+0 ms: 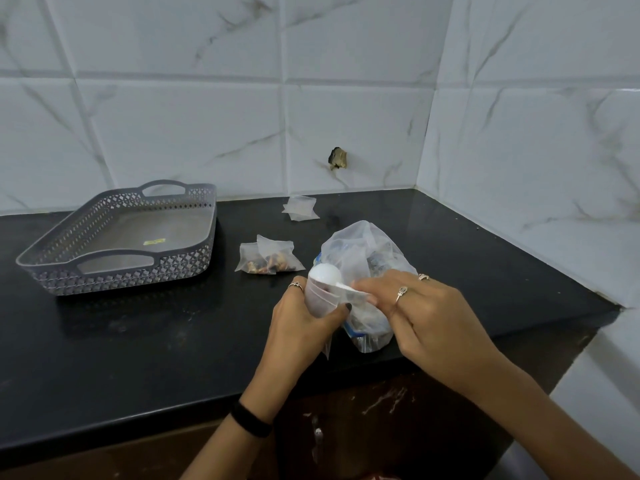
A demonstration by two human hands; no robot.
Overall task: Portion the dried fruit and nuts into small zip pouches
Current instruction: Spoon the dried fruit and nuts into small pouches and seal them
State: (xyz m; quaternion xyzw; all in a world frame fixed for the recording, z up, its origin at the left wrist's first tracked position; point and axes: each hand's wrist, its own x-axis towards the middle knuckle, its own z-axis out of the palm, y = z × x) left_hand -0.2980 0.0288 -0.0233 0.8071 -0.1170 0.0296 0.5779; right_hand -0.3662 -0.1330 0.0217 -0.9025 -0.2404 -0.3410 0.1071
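Above the bench point(138, 341), the left hand point(304, 327) curls its grip round a flimsy, slippery pouch point(320, 299); the right hand point(415, 306) pinches a white scoop point(325, 274) tipping into its mouth. Best held near the rim.

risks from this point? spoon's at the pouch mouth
1. The left hand holds the small pouch near the counter edge; spilled pieces could drop off.
2. The white spoon, held by the right hand, nearly fills the pouch mouth, so pieces may miss.
3. The bulk bag stands open and could slump.
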